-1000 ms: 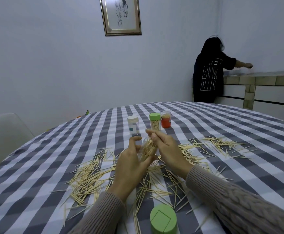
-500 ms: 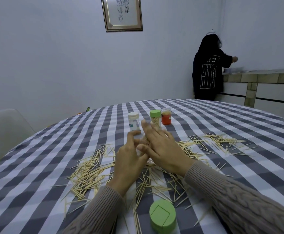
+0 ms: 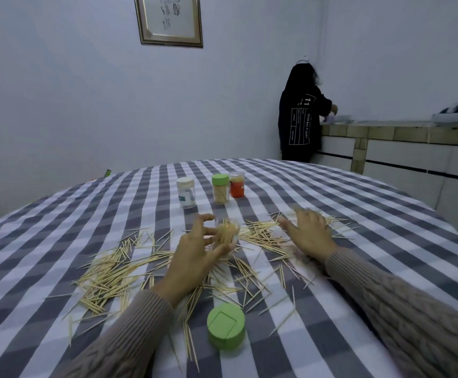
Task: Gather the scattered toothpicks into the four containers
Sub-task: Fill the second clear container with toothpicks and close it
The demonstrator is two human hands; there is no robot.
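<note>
Gripping an open jar (image 3: 226, 236) part-filled, left hand (image 3: 195, 255) | right hand (image 3: 308, 233) flat, fingers spread on toothpicks (image 3: 107, 274) | most remain scattered

Pale bluish walls (image 3: 72, 91), framed calligraphy (image 3: 169, 19) hung high. Tiled counter (image 3: 386, 132) at right (a person (image 3: 300, 115) in black stands there). Dim, flat light.

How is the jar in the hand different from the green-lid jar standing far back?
The held jar has no lid on; the back jar wears a green lid. The left hand grips the held jar near the toothpick piles, while the back jar stands untouched between a white-lid jar and an orange jar. Both are clear and hold toothpicks.
</note>
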